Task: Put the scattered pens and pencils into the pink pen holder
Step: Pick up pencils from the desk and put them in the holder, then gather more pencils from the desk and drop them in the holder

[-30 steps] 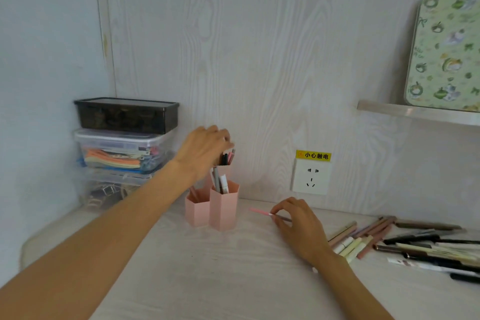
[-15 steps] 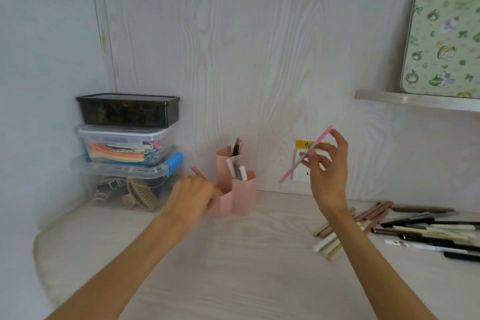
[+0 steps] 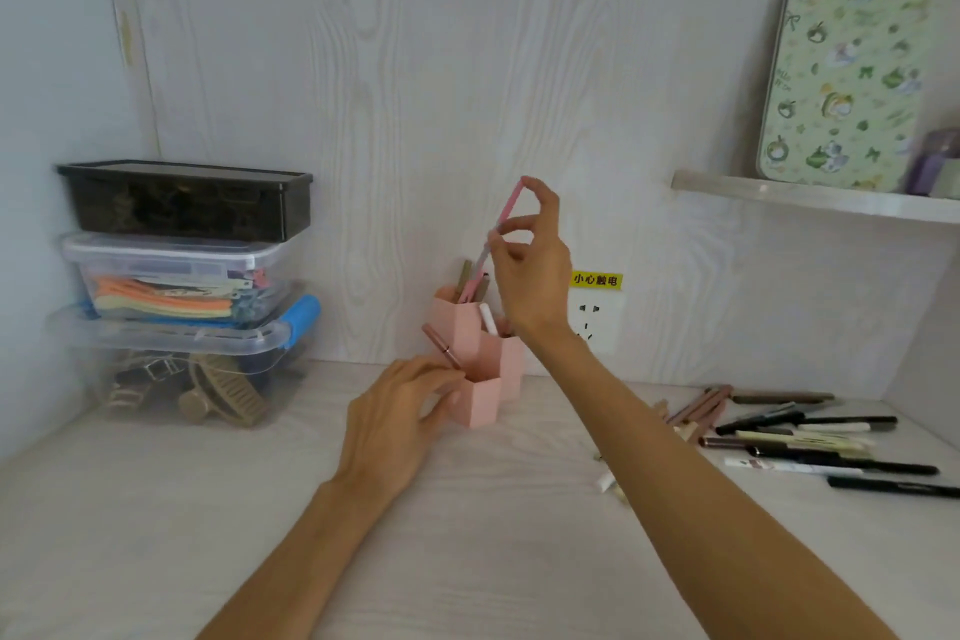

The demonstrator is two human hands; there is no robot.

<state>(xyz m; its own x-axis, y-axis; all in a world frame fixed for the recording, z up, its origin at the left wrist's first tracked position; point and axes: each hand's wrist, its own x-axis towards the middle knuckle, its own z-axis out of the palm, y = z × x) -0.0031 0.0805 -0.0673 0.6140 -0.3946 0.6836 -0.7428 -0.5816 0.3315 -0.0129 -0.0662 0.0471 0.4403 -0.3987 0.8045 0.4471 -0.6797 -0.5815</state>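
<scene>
The pink pen holder [image 3: 485, 405], made of three hexagonal tubes, stands on the desk near the back wall with several pens in it. My left hand [image 3: 400, 416] rests against the front tube, fingers on its side. My right hand [image 3: 530, 265] pinches a thin pink pencil [image 3: 506, 216] that is tilted, its lower tip inside the tall back tube. A brown pen [image 3: 440, 346] leans out of the front tube. Several scattered pens and pencils [image 3: 810, 437] lie on the desk at the right.
Three stacked plastic boxes [image 3: 182, 286] stand in the left corner. A wall socket [image 3: 595, 322] with a yellow label is behind my right wrist. A shelf [image 3: 810, 200] at the upper right carries a patterned green tin [image 3: 841, 83].
My right hand carried the pink pencil from the desk, up, then left over the holder, and its tip now dips into the back tube. My left hand dropped from the holder's top to its front tube.
</scene>
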